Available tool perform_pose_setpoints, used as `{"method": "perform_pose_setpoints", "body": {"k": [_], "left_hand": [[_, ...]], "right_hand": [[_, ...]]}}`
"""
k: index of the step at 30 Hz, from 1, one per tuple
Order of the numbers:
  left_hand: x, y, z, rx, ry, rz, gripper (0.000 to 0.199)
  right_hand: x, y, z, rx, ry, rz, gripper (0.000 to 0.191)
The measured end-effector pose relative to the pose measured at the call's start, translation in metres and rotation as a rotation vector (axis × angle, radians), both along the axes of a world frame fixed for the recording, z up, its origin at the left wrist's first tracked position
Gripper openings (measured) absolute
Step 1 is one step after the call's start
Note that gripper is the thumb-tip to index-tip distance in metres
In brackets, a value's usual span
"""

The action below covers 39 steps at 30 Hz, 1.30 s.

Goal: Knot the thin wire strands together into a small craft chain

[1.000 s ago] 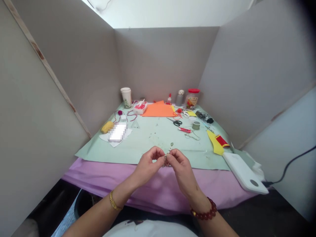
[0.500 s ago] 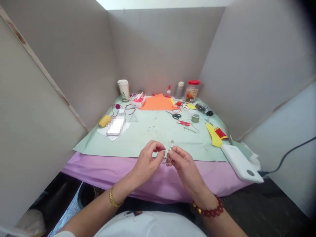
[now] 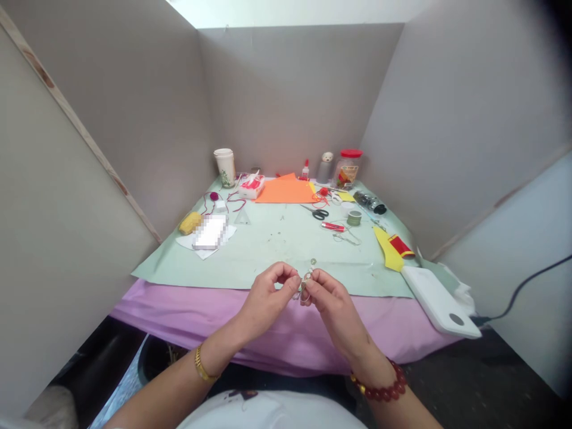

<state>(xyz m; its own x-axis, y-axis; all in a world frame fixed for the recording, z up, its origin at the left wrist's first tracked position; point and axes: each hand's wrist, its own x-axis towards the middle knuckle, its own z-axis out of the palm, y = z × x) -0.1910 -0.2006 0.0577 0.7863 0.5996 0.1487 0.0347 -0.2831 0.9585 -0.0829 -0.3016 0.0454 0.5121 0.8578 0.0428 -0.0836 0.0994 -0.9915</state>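
- We count two hands, both the person's own: the left hand [image 3: 267, 301] and the right hand [image 3: 333, 310]. They are raised together over the near edge of a pale green paper sheet [image 3: 268, 250], which lies on a lilac cloth [image 3: 187, 316].
- We count one small wire trinket [image 3: 307, 277], with a pale bead at its upper end, held in the air between the hands. Its exact form is too small for us to read.
- The left fingertips [image 3: 292, 275] and right fingertips [image 3: 314, 277] are pressed together on the trinket from opposite sides, in a thumb-and-forefinger pinch. The other fingers curl inward.
- We judge that this pinch steadies a piece too small for a whole-hand hold.
- We note one gold bangle [image 3: 203, 370] on the left wrist and one red bead bracelet [image 3: 379, 387] on the right.
- On the sheet, well apart from the hands, we count one pair of scissors [image 3: 318, 212], one spool of green thread [image 3: 354, 218] and one red-handled tool [image 3: 333, 226].
- Along the far edge we count one paper cup [image 3: 225, 168], one glue bottle [image 3: 305, 171], one red-lidded jar [image 3: 347, 170] and one orange paper sheet [image 3: 286, 192]. We judge these are kept back from the working area.
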Motion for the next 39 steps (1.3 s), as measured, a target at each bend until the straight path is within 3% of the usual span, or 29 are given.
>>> {"method": "perform_pose_setpoints", "body": {"k": [3,7,15,21,27,31,34,39], "left_hand": [[0.001,0.001,-0.001,-0.049,-0.027,-0.03,0.017],[0.001,0.0,-0.001,-0.048,-0.024,-0.044,0.014],[-0.003,0.001,0.004,0.313,-0.147,0.08,0.012],[0.002,0.002,0.0,0.482,-0.193,0.008,0.012],[0.001,0.002,-0.003,0.641,-0.218,0.085,0.009],[0.0,0.004,-0.006,0.722,-0.233,0.084,0.009],[0.001,0.003,-0.008,0.752,-0.256,0.08,0.009],[0.002,0.001,-0.008,0.739,-0.279,0.1,0.011]], "right_hand": [[0.0,0.0,0.0,0.002,-0.012,0.008,0.021],[0.0,0.0,0.0,-0.02,-0.171,-0.079,0.019],[0.002,-0.002,-0.005,0.129,-0.725,-0.311,0.007],[0.003,-0.004,-0.011,0.36,-1.069,-0.403,0.026],[0.001,-0.007,-0.015,0.387,-1.031,-0.392,0.028],[-0.004,-0.01,-0.004,0.176,-0.757,-0.364,0.013],[-0.007,-0.01,0.003,0.038,-0.665,-0.316,0.002],[-0.009,-0.007,0.004,0.057,-0.687,-0.298,0.014]]}}
